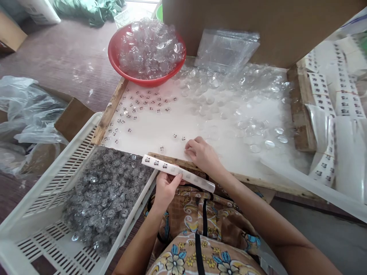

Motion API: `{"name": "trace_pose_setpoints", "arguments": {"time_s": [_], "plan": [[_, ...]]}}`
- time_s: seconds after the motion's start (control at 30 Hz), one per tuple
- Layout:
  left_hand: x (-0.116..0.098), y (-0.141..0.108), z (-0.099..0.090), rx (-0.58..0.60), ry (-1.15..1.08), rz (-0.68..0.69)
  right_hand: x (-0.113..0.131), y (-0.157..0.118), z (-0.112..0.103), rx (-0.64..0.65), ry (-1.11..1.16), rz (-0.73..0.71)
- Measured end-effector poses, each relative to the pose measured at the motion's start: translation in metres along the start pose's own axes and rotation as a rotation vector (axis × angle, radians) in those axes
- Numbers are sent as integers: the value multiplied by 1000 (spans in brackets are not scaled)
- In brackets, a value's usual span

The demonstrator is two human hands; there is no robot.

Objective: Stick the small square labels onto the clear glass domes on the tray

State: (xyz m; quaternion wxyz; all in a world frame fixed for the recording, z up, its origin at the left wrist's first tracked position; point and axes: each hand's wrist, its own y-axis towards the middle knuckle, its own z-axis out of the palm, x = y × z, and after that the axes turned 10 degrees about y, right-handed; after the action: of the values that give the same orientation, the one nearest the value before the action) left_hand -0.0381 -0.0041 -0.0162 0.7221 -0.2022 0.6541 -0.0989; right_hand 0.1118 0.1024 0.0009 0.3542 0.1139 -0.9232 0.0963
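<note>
A white strip of panda stickers (pixel 156 163) lies across my left hand (pixel 168 190), pinched between thumb and fingers. Its left part shows printed pandas; the right part looks bare or faint. My right hand (pixel 202 154) rests low over the white tabletop (pixel 160 126), fingers curled into a pinch; whatever they hold is hidden. Just left of those fingertips lie a few clear discs with panda prints (pixel 183 138). More panda-printed discs (pixel 147 102) are scattered at the table's left side. Plain clear discs (pixel 210 100) spread over the right and far side.
Plain clear discs heap up in a red basin (pixel 113 57) at the far left corner. A white slotted crate (pixel 34 202) holds a mass of printed discs (pixel 109 194). Sticker strips (pixel 323 164) lie beyond the wooden edge (pixel 301 114) at right. Cardboard (pixel 243 15) stands behind.
</note>
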Motion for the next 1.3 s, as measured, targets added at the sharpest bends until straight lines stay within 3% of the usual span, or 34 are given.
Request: {"name": "trace_pose_setpoints", "arguments": {"time_s": [0.13,0.23,0.33,0.43,0.6,0.7,0.8,0.9,1.03,1.3], "plan": [[0,-1,2,26,-18,-6,8,12,7,-66,7,-61],[0,-1,3,31,-13,-5,20,9,8,-130,95,-196],[2,1,3,41,-13,17,35,-5,9,5,314,-280],[7,3,3,53,7,84,43,-21,15,147,456,-254],[11,2,3,87,23,117,45,-35,26,21,405,-273],[10,0,5,65,21,100,39,-33,16,-21,540,-312],[9,-1,5,51,15,22,19,-18,-9,-146,660,-158],[8,-1,6,50,22,4,-13,0,-31,-251,539,45],[5,0,8,48,5,-1,-45,10,-41,-179,386,166],[6,0,9,34,8,-19,-48,10,-36,-147,342,192]]}}
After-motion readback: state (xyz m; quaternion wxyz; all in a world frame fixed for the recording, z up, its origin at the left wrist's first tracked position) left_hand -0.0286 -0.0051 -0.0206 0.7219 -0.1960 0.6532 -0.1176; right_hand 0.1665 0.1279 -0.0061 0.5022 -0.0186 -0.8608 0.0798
